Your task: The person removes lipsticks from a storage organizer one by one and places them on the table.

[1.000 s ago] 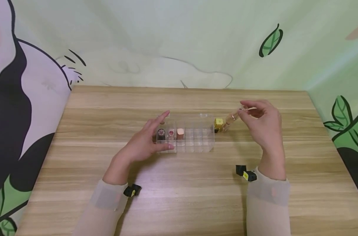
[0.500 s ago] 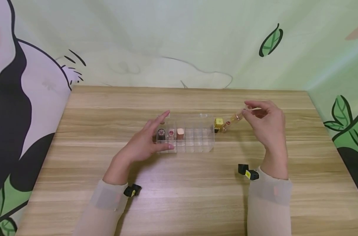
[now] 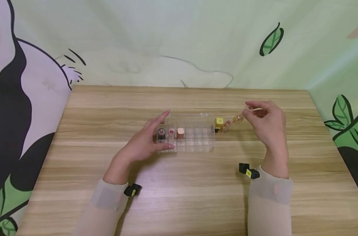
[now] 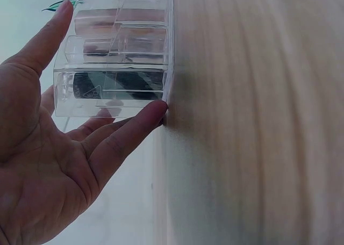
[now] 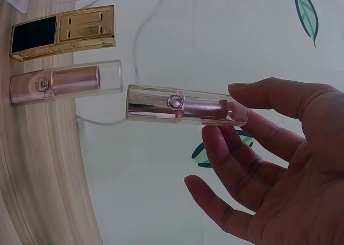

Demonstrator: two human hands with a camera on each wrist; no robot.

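Note:
My left hand (image 3: 145,139) spans the left end of a clear compartmented lipstick organizer (image 3: 196,144), thumb at the front side and fingers at the back. Inside stand a dark lipstick (image 3: 161,133), a pinkish clear-capped lipstick (image 3: 171,133) and a rose-gold one (image 3: 180,133). With thumb and fingertips my right hand (image 3: 266,119) pinches the clear-capped end of a pink lipstick (image 5: 180,104), raised and tilted. Just left of it another pink lipstick (image 5: 64,84) stands upright on the table, beside a gold-and-black lipstick (image 5: 64,33).
The organizer stands on a wood-grain table (image 3: 179,193), close to the two standing lipsticks at its right end. Behind the table rises a pale green wall (image 3: 167,39) with painted leaves. Bare compartments fill the organizer's right half.
My right hand has moved slightly right with the pink lipstick, drawing it apart from the standing one, which now shows more. The left hand and organizer have stayed put.

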